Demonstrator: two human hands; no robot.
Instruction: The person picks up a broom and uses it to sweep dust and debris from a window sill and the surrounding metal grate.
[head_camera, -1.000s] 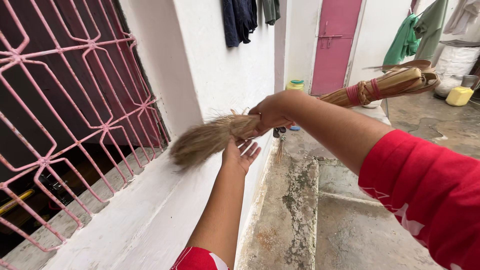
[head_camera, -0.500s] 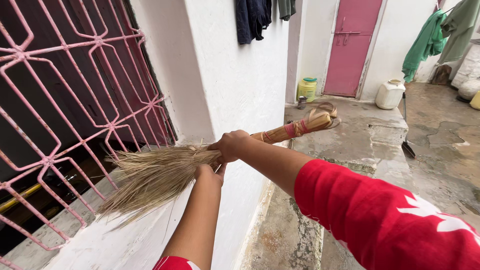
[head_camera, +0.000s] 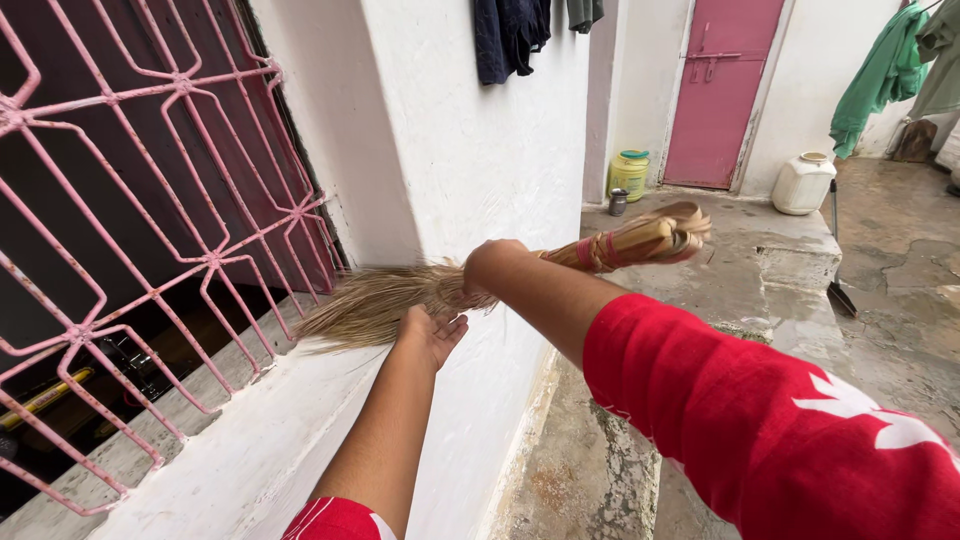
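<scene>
Currently the right hand (head_camera: 492, 262) is clenched around the neck of the grass broom (head_camera: 480, 285), handle end sticking out behind its wrist; the left hand (head_camera: 432, 332) is open, palm up, just under the bristles and touching them. Risk: bristle tips fan out ahead of both hands, right by the pink window grille (head_camera: 170, 230), so they could snag on a bar. The one-hand grip could also let the broom twist, and stiff straws could jab the open palm.

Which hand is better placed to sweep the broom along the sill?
Probably the right hand: it grips the broom at the neck, while the left hand lies open beneath the bristles above the white sill.
</scene>
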